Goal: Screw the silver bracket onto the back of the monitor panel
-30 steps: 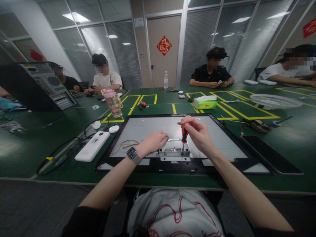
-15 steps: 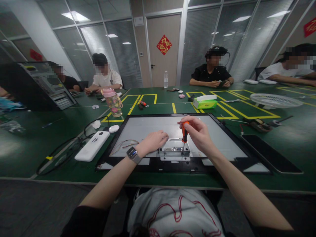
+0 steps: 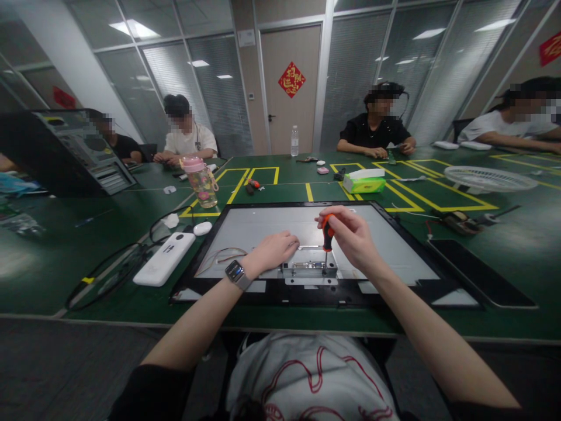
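Note:
A flat display panel (image 3: 236, 234) with a black frame lies in front of me, its pale grey back facing up. On its near middle sits a metal bracket (image 3: 307, 272) carrying a row of connector ports. My right hand (image 3: 350, 234) grips an orange and black screwdriver (image 3: 328, 235), held nearly upright. The tip meets the right end of the bracket; any screw there is too small to make out. My left hand (image 3: 274, 251) lies over the bracket's left end with its fingers stretched towards the right; the thumb is hidden. Thin wires (image 3: 223, 254) run left of it.
Left of the panel are a white power bank (image 3: 163, 259), a white case (image 3: 202, 228), a black cable (image 3: 74, 298) and a flowered bottle (image 3: 204, 190). A black phone-like slab (image 3: 480, 273) lies to the right. Behind stands a green tissue pack (image 3: 364, 183). Several people sit opposite.
My hands and the screwdriver look almost unmoved. Across the table, the person in black has moved their hands apart, and a green piece now shows by one hand.

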A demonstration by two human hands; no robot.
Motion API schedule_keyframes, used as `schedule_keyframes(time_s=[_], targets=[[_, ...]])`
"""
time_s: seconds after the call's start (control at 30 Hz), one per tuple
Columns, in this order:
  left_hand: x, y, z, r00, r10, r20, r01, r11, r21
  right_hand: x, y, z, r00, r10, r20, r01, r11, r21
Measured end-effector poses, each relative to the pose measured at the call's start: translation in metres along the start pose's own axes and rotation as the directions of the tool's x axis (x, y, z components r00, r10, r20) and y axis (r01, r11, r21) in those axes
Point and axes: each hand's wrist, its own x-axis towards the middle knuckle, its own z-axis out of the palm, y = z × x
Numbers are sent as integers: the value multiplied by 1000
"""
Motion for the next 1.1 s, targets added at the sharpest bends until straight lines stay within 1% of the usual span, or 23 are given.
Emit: schedule_keyframes(time_s=[0.13,0.23,0.37,0.47,0.53,0.63,0.7,0.8,0.97,1.03,1.1], targets=[[1,1,0,1000,3,3,-3,1000,4,1,-2,3,999,26,26,-28,997,69],[1,2,-1,1000,-6,16,6,1000,10,3,-2,4,1000,18,-5,-17,999,37],[0,1,-1,1000,-10,4,10,1000,-11,3,-2,4,995,-38,-97,27,993,-115],[0,0,1,1000,-5,-13,4,1000,-30,1,-3,5,981,-109,-160,63,960,-272],[0,0,1,1000,-5,-14,5,999,-34,0,-5,5,967,-179,-180,105,928,-356],[0,0,1,1000,-1,-12,1,999,-35,-2,-8,6,956,-250,-153,165,890,-425],[-1,0,0,1000,2,-9,-3,999,-34,-3,-9,6,962,-239,-130,166,896,-412],[-1,0,0,1000,-1,-12,1,999,-39,-4,-9,6,967,-217,-133,149,906,-396],[-1,0,0,1000,-7,-14,7,1000,-30,-4,-4,7,930,-331,-159,216,844,-491],[-1,0,0,1000,-6,-8,6,1000,-13,-4,-5,7,930,-333,-157,218,841,-495],[-1,1,0,1000,-2,-1,2,1000,0,-4,-6,6,944,-302,-130,210,860,-465]])
